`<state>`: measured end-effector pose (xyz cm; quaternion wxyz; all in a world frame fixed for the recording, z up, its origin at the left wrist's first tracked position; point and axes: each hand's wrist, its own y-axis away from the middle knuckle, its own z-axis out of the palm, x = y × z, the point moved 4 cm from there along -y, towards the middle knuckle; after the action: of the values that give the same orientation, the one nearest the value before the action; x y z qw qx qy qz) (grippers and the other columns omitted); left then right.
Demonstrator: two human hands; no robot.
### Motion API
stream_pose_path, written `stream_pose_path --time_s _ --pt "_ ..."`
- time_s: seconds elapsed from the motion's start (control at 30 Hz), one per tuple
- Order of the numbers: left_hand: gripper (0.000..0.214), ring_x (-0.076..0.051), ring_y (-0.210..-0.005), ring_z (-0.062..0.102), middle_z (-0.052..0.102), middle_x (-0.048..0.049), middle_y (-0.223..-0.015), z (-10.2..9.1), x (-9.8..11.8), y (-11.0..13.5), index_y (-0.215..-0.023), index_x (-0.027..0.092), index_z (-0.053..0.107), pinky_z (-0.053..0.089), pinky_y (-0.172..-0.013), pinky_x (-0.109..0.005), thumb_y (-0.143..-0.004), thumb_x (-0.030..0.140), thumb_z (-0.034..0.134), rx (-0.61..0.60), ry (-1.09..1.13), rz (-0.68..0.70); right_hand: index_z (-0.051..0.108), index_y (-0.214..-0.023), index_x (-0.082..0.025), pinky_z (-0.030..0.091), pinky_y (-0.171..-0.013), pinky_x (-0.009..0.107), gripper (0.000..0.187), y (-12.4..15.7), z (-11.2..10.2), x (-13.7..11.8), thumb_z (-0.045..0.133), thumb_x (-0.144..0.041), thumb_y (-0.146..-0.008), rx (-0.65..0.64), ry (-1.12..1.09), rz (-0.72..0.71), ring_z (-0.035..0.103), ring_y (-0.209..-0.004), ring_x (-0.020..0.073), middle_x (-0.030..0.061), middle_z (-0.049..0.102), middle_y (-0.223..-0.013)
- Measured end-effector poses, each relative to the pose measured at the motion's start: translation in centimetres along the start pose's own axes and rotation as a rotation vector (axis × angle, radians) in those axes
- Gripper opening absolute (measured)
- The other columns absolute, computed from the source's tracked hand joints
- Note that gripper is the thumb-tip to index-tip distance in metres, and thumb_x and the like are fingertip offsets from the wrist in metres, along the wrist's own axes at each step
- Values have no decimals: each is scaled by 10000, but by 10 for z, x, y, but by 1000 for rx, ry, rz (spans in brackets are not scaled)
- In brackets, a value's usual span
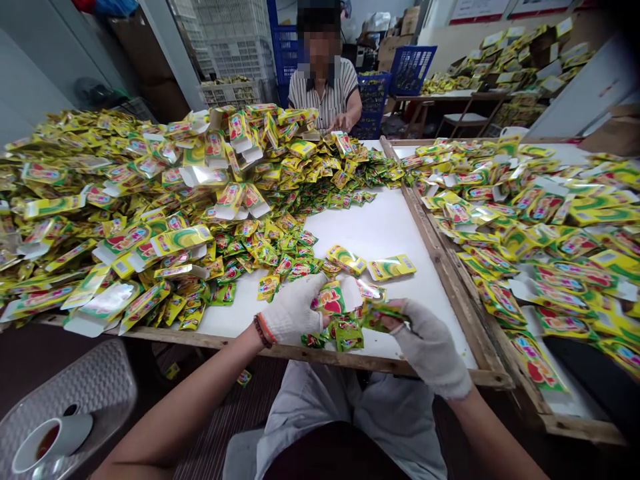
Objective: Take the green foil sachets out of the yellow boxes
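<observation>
White gloves with bare fingertips cover both my hands. My left hand (295,308) is closed around a small yellow-green carton (332,298) whose open white flap (351,292) points right. Beside that flap, my right hand (425,340) pinches one or more small candy packets (381,316); the exact number is hidden. Several green packets (349,333) lie on the white tabletop (370,227) below the carton. Just beyond my hands are two yellow cartons (391,267), lying flat. A loose heap of small packets (280,247) spreads to the left of them.
A large pile of cartons and packets (150,180) covers the left side. Wooden edging (435,247) divides the table from a right section full of cartons (565,247). Another person (325,93) sits opposite. A stool (110,380) at lower left holds a cup (55,440).
</observation>
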<state>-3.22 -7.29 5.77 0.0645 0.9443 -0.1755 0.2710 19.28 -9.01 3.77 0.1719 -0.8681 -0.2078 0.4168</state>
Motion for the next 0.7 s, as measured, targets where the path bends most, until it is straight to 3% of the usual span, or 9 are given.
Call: stream_pose_path --time_s 0.1,0.17,0.33,0.5,0.7 --pt "520 -254 -953 550 563 -77 -1065 10 7 7 -1117 195 527 455 -824 -359 -644 330 693 103 -208 36 630 -1032 -177 574 -705 345 301 1 -2 7 591 -401 -834 136 -83 321 673 -774 204 69 719 -900" --pt "577 -261 -996 541 546 -87 -1121 17 12 9 -1170 198 502 456 -847 -360 -643 329 695 107 -205 71 644 -1040 -179 571 -722 346 329 -2 5 3 601 -420 -820 51 -158 383 670 -788 207 74 723 -923" --pt "597 -255 -993 546 548 -89 -1104 24 13 12 -1199 196 478 465 -838 -359 -664 366 683 115 -71 90 700 -1047 -185 572 -703 351 349 -12 13 3 645 -388 -770 -222 -268 440 674 -809 227 69 732 -950" --pt "546 -266 -1022 532 550 -100 -1112 23 16 11 -1152 174 498 451 -870 -374 -646 290 665 49 -82 201 731 -1034 -235 556 -715 307 304 -20 8 8 639 -325 -758 -497 -306 382 672 -820 208 27 735 -954" --pt "582 -266 -1036 533 545 -104 -1151 21 19 12 -1174 175 471 441 -895 -370 -640 305 664 -45 -99 333 745 -915 -201 513 -606 269 234 -24 4 17 650 -316 -735 -507 -223 370 640 -695 182 16 720 -774"
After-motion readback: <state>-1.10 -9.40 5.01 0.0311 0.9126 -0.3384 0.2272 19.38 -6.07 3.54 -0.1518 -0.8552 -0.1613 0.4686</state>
